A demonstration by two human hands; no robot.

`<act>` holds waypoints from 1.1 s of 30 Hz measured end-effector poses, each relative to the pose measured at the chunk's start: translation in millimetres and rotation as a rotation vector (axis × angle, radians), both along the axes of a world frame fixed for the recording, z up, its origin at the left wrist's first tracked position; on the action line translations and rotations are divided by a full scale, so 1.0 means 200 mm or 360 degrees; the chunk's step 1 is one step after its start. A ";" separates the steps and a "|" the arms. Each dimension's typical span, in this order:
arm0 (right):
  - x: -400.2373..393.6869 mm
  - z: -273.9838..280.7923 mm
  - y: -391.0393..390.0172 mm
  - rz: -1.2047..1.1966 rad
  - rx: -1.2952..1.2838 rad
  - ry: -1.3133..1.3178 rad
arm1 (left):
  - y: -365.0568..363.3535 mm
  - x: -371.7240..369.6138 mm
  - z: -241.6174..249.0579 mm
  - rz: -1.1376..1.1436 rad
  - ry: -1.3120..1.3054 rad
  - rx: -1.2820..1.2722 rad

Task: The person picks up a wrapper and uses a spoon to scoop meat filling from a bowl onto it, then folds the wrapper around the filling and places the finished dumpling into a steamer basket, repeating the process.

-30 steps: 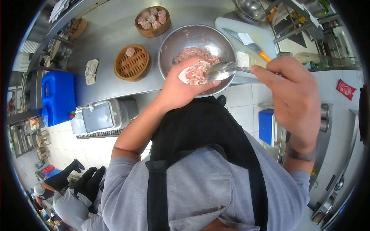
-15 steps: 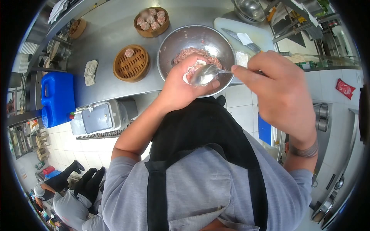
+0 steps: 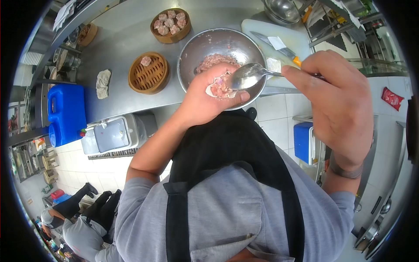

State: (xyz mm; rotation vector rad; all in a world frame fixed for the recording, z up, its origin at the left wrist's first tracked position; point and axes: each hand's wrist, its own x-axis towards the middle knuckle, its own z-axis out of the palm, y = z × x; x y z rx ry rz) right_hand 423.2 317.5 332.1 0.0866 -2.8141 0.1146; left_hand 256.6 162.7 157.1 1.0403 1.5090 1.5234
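Observation:
My left hand cups a thin white wrapper with pink minced meat on it, over the near side of a steel bowl. More minced meat lies in that bowl. My right hand grips the handle of a metal spoon, whose bowl is at the right edge of the wrapper. A round bamboo steamer to the left carries one dumpling. Behind it, another steamer contains several dumplings.
A white cutting board at the back right bears a knife and small white squares. A crumpled cloth lies left on the steel table. Blue jug stands at the left. Other people are at lower left.
My right hand and the spoon have moved to the right, off the middle of the wrapper, so the meat on it shows more. My left hand has barely moved.

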 end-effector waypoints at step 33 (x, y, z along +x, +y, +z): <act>0.06 -0.17 0.10 -0.0331 -0.0504 0.0207 | -0.02 -0.04 -0.05 -0.0093 -0.1455 0.0650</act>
